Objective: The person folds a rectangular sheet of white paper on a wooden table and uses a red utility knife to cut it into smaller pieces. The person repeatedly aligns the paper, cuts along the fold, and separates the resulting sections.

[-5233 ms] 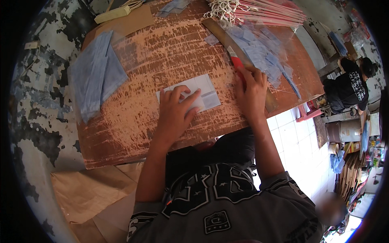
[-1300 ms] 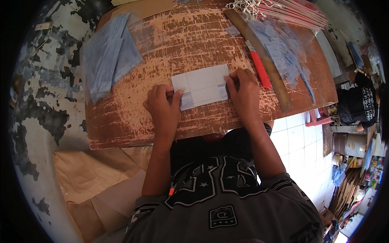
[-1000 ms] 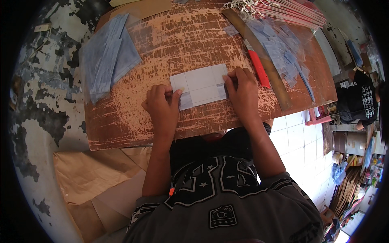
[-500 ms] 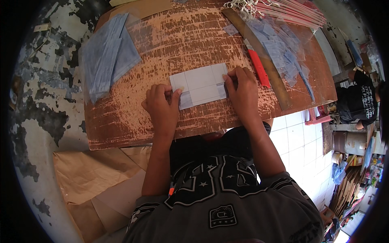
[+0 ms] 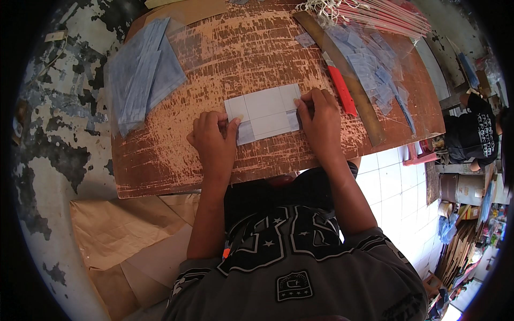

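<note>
A white paper card (image 5: 267,111) with ruled lines lies on the worn wooden table, its two near corners notched. Bluish clear plastic (image 5: 246,132) shows at those notches, apparently under the card. My left hand (image 5: 214,136) pinches the card's left edge, thumb on top near the notch. At the opposite edge my right hand (image 5: 320,117) grips the card the same way, thumb on its face and fingers curled. What the fingertips do beneath the card is hidden. A red cutter knife (image 5: 341,90) with its blade out lies right of my right hand.
A long metal ruler (image 5: 356,80) lies beside the knife. Clear plastic scraps (image 5: 369,69) are heaped at the right, larger plastic sheets (image 5: 144,75) at the left. Red-and-white sticks with string (image 5: 383,18) lie at the far right. Another person (image 5: 476,131) is at the right.
</note>
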`<state>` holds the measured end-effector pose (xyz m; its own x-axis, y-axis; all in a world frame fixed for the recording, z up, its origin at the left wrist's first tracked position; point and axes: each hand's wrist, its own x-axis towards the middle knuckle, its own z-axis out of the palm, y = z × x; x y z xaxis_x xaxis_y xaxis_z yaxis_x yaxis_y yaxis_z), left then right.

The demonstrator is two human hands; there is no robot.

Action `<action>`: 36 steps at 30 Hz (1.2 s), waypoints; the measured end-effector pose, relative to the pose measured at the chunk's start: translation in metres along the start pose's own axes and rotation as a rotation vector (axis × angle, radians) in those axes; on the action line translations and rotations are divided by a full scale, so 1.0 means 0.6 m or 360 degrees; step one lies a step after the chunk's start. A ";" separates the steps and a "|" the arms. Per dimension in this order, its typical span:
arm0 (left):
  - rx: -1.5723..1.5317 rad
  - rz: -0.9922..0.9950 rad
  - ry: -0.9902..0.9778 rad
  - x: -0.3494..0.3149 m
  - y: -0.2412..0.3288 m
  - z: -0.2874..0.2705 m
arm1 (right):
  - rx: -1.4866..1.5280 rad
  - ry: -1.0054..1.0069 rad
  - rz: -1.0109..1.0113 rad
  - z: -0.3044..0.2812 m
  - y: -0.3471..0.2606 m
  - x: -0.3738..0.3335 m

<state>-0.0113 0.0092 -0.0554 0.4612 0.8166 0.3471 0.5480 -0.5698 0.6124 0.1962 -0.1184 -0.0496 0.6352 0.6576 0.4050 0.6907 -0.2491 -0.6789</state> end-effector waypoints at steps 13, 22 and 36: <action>0.0084 -0.0003 -0.0006 0.002 0.010 -0.007 | -0.0206 0.0021 -0.0119 -0.005 -0.011 -0.001; 0.0041 -0.0001 -0.0008 0.001 0.011 -0.008 | -0.0218 0.0028 -0.0152 0.003 -0.001 -0.002; -0.0037 -0.0068 -0.0061 0.003 0.013 -0.011 | -0.0280 0.0012 -0.0181 0.002 0.000 -0.001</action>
<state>-0.0107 0.0070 -0.0456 0.4644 0.8356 0.2934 0.5517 -0.5321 0.6423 0.1957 -0.1178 -0.0507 0.5520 0.6835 0.4776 0.8073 -0.2946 -0.5114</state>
